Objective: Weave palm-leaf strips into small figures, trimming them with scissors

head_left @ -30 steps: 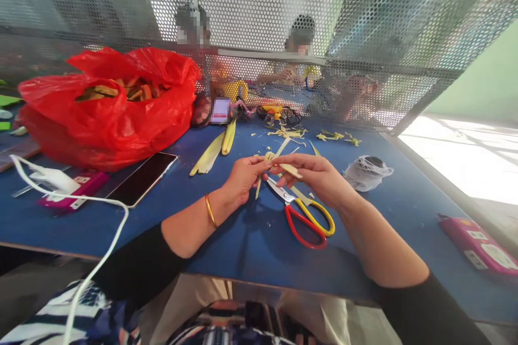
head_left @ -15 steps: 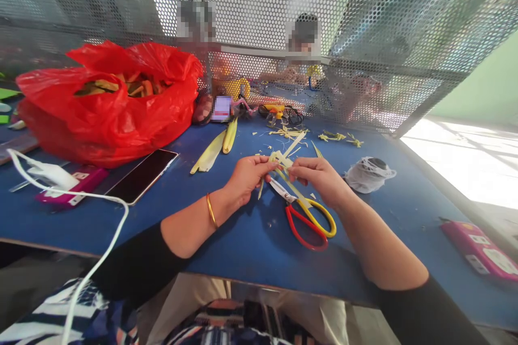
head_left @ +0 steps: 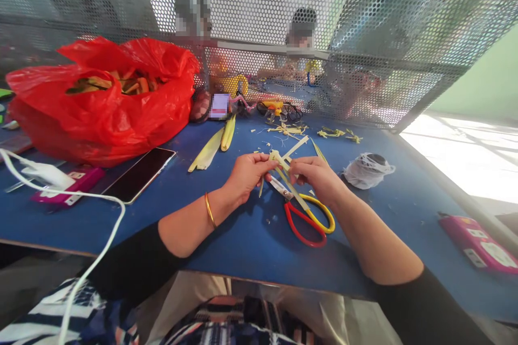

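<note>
My left hand [head_left: 251, 173], with a gold bangle at its wrist, pinches a small folded piece of pale green corn husk strips [head_left: 277, 157] between thumb and fingers. Loose strip ends stick out up to the right and down to the right. On the right of the piece, my right hand [head_left: 313, 175] has its fingers curled together at one of the strips; the fingertips partly hide what they grip. Just below both hands lie scissors [head_left: 305, 225] with one red and one yellow handle, their blades partly under a strip.
A red plastic bag [head_left: 109, 129] of husks stands at the left, beside a dark phone [head_left: 141, 175] and a white cable [head_left: 101, 250]. Husk leaves [head_left: 210, 150] and scraps lie behind my hands. At right are a thread spool [head_left: 366, 171] and a pink box [head_left: 477, 242]. Behind rises a perforated metal screen [head_left: 251, 5].
The right hand's fingers have curled in slightly and shifted a little along the strips. The left hand keeps its pinch. The whole view has moved slightly.
</note>
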Demonstrator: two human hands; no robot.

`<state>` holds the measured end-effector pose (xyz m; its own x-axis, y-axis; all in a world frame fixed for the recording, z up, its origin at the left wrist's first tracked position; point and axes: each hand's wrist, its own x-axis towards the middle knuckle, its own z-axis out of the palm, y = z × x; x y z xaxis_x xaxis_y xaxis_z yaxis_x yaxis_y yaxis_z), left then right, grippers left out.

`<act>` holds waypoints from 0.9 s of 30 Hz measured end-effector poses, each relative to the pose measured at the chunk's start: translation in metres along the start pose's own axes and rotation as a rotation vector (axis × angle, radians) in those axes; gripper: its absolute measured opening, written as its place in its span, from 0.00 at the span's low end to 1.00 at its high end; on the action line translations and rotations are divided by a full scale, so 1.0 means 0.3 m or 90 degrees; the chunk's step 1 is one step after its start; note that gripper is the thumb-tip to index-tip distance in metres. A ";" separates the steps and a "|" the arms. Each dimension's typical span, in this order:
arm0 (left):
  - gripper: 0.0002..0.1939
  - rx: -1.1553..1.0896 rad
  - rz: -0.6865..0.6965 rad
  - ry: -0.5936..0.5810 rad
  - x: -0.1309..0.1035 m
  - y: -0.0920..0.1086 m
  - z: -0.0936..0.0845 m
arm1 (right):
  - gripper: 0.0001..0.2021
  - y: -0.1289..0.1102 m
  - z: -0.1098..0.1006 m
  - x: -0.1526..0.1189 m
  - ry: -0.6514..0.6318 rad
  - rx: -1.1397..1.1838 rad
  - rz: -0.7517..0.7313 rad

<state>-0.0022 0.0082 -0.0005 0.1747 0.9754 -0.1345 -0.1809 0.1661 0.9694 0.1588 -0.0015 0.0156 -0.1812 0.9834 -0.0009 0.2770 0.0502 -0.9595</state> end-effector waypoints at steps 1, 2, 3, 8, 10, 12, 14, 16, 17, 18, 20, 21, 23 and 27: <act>0.06 0.010 0.002 0.003 -0.002 0.002 0.001 | 0.11 0.001 0.001 0.001 0.002 0.010 0.002; 0.06 0.017 0.005 0.005 -0.004 0.003 0.002 | 0.10 0.001 0.001 0.001 0.007 0.023 0.006; 0.06 0.020 0.007 0.005 -0.005 0.004 0.004 | 0.10 0.000 0.001 0.002 0.013 0.038 0.012; 0.06 0.019 0.027 0.006 -0.009 0.001 0.005 | 0.10 -0.001 0.005 0.005 0.040 0.070 0.061; 0.06 0.031 0.031 0.009 -0.010 0.000 0.005 | 0.10 0.000 0.008 0.006 0.048 0.067 0.068; 0.06 0.059 0.031 0.019 -0.012 0.002 0.006 | 0.10 0.003 0.010 0.006 0.056 0.061 0.065; 0.07 0.097 0.038 0.032 -0.014 0.004 0.007 | 0.09 0.006 0.013 0.006 0.059 0.046 0.059; 0.07 0.129 0.058 0.043 -0.016 0.004 0.009 | 0.09 0.010 0.017 0.006 0.063 0.025 0.052; 0.06 0.142 0.071 0.047 -0.017 0.003 0.010 | 0.10 0.011 0.019 0.006 0.070 0.013 0.047; 0.06 0.152 0.084 0.048 -0.017 0.001 0.011 | 0.11 0.013 0.021 0.005 0.077 -0.001 0.038; 0.05 0.165 0.103 0.044 -0.018 -0.004 0.012 | 0.13 0.014 0.025 0.004 0.096 -0.039 0.013; 0.05 0.169 0.108 0.040 -0.018 -0.007 0.012 | 0.15 0.014 0.027 0.003 0.107 -0.069 -0.002; 0.04 0.176 0.111 0.037 -0.018 -0.011 0.012 | 0.16 0.014 0.031 0.000 0.139 -0.146 -0.040; 0.04 0.181 0.121 0.049 -0.015 -0.009 0.009 | 0.14 0.014 0.042 -0.011 0.178 -0.251 -0.119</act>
<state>0.0001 0.0030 -0.0019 0.0877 0.9950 0.0488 0.0762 -0.0556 0.9955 0.1488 -0.0066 0.0079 -0.0175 0.9577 0.2874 0.6083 0.2383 -0.7571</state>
